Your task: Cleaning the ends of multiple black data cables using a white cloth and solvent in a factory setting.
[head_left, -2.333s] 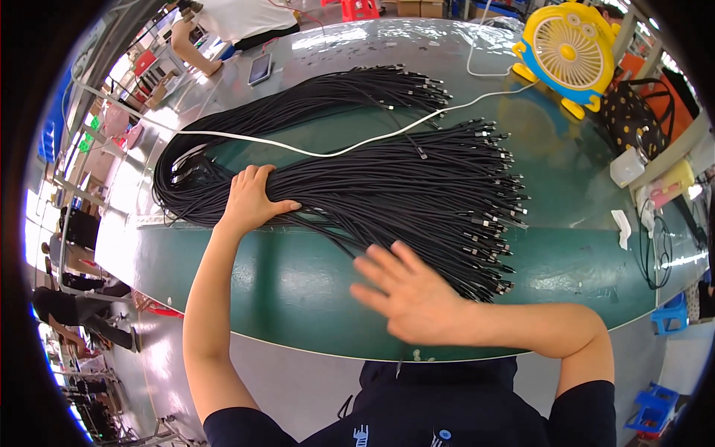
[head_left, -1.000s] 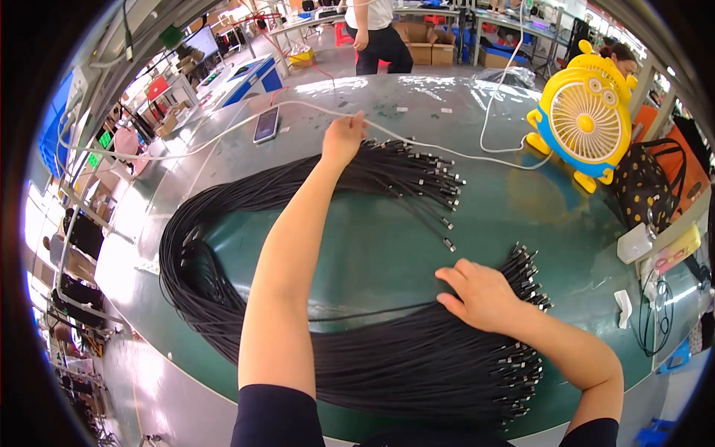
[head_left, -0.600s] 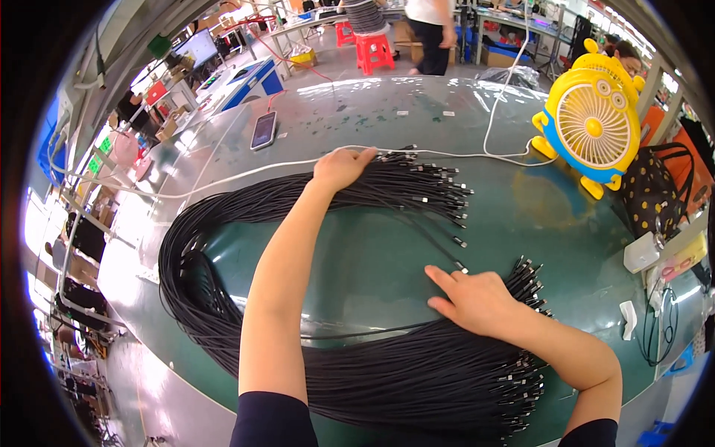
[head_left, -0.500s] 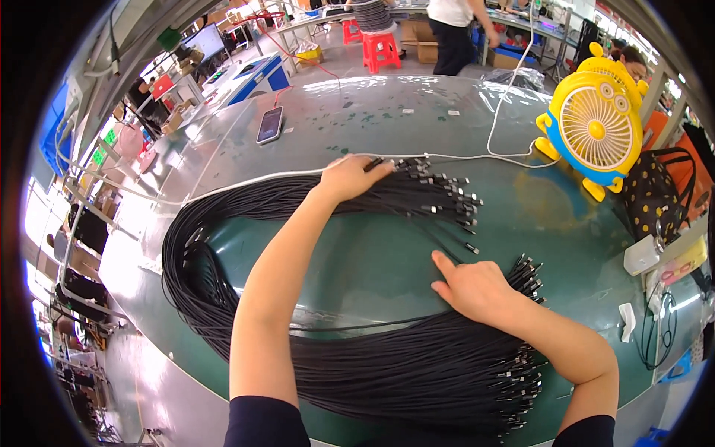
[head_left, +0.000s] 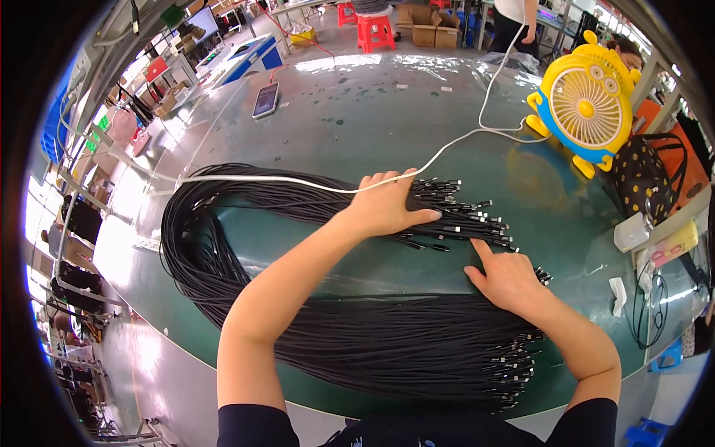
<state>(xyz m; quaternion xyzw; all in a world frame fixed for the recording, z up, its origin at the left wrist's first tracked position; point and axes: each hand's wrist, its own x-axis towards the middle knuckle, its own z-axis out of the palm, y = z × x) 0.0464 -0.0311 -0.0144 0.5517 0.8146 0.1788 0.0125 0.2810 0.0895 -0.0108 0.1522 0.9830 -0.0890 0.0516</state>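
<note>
At the far limb of the U-shaped black cable bundle [head_left: 395,339], the left hand [head_left: 383,206] lies over the strands, thumb spread; grip cannot be told. The right hand [head_left: 510,281], thumb and forefinger apart, is near the far connectors [head_left: 500,226]. Likely heavy and limp, the bundle rests on the green table [head_left: 585,261]; hold it just behind its ends.
</note>
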